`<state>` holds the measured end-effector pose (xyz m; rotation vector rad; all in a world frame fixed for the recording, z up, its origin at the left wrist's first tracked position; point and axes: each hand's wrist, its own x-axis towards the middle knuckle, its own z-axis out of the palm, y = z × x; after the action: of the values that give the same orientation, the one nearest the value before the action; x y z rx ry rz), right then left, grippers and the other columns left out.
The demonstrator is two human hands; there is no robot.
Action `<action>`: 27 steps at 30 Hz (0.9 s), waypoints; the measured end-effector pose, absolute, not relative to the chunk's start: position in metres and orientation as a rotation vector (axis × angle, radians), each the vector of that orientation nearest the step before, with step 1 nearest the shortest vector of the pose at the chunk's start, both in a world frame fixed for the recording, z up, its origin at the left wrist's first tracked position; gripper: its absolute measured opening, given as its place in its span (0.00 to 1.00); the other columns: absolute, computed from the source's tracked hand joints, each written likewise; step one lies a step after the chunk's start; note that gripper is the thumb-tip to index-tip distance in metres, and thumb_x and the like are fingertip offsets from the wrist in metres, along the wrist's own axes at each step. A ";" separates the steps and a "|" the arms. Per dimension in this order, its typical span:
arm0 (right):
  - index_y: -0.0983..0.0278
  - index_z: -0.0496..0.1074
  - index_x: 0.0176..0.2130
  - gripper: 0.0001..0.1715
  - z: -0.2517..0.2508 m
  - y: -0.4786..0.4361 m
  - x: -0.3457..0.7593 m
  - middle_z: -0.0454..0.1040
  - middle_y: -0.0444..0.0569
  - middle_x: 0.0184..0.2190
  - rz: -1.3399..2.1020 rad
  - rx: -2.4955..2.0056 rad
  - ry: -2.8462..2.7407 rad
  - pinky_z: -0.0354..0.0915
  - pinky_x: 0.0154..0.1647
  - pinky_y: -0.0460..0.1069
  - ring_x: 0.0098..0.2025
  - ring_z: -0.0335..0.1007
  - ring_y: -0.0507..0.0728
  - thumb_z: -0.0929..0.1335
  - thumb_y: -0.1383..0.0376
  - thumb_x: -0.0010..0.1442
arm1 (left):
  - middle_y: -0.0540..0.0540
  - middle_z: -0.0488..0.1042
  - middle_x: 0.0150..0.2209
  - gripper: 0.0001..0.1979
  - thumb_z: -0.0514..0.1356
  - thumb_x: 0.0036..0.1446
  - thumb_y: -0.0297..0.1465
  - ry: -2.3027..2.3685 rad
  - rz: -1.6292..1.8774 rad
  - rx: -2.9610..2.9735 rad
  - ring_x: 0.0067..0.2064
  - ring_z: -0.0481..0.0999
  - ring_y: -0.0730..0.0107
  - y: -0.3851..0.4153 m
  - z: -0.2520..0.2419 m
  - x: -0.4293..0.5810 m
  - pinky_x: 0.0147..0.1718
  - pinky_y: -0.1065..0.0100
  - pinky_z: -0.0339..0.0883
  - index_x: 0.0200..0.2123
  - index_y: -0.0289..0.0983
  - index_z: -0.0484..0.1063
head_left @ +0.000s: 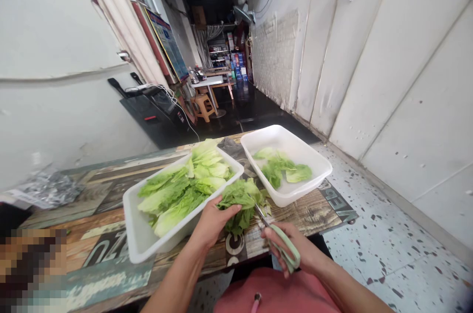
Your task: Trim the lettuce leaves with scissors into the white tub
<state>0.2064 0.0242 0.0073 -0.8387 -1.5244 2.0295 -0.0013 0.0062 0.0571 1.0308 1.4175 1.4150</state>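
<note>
My left hand (218, 217) is closed around a bunch of green lettuce leaves (238, 199), held over the table between two white tubs. In my right hand (290, 246) is a pair of scissors with pale green handles (286, 254); the blades point up and left, against the right side of the lettuce. Whether the blades are apart I cannot tell. The left white tub (177, 226) is heaped with lettuce leaves (188, 187). Inside the right white tub (320, 167) lie a few smaller lettuce pieces (283, 167).
The tubs stand on a wood-patterned table (107, 283). A clear plastic bag with silvery contents (53, 187) lies at its left end. Behind the tubs sits a grey crumpled cloth or bag (231, 146). Further off are a treadmill (155, 111) and a stool (204, 107).
</note>
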 end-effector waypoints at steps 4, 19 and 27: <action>0.63 0.65 0.36 0.35 0.009 0.027 0.203 0.63 0.34 0.17 1.976 -0.841 -1.465 0.61 0.11 0.43 0.13 0.57 0.46 0.70 0.36 0.48 | 0.51 0.75 0.24 0.20 0.74 0.37 0.33 1.409 1.427 0.981 0.22 0.66 0.77 0.010 0.054 -0.002 0.21 0.74 0.59 0.35 0.33 0.75; 0.66 0.64 0.44 0.41 0.010 0.018 0.215 0.69 0.38 0.20 2.300 -0.618 -1.414 0.60 0.18 0.44 0.16 0.65 0.49 0.69 0.35 0.48 | 0.53 0.72 0.23 0.26 0.76 0.30 0.30 1.332 1.490 0.754 0.22 0.65 0.78 -0.001 0.062 -0.012 0.22 0.75 0.58 0.32 0.35 0.66; 0.67 0.67 0.26 0.38 0.008 0.015 0.221 0.68 0.41 0.19 2.311 -0.504 -1.501 0.61 0.19 0.43 0.16 0.63 0.47 0.68 0.34 0.48 | 0.53 0.71 0.20 0.22 0.76 0.28 0.28 1.342 1.287 0.884 0.22 0.65 0.77 -0.010 0.072 -0.021 0.22 0.73 0.59 0.27 0.34 0.69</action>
<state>0.2211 0.0148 0.0082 -0.5038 -1.5014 2.3113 -0.0213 -0.0098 0.0719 0.8841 1.3422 1.2866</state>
